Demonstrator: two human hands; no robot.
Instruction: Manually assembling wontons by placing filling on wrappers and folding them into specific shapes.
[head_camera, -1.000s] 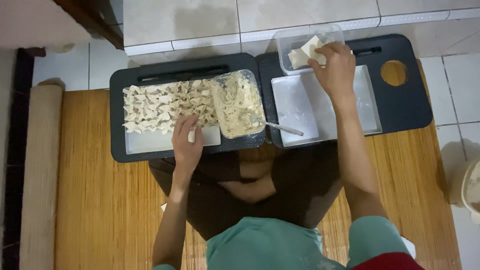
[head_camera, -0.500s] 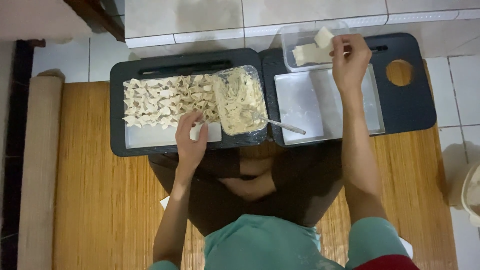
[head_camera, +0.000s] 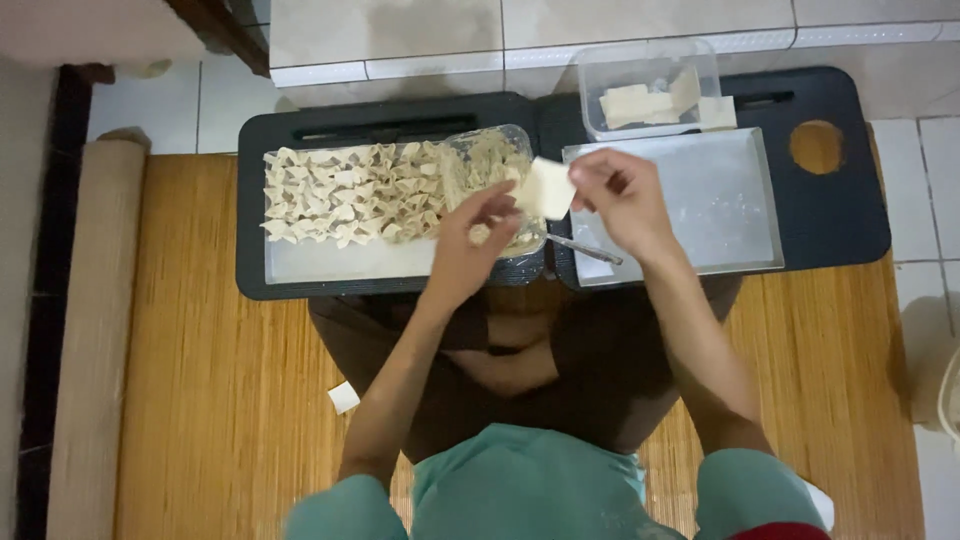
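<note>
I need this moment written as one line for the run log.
left hand: touching square pale dough wrapper | right hand: holding same wrapper | below: clear plastic tub of filling
</note>
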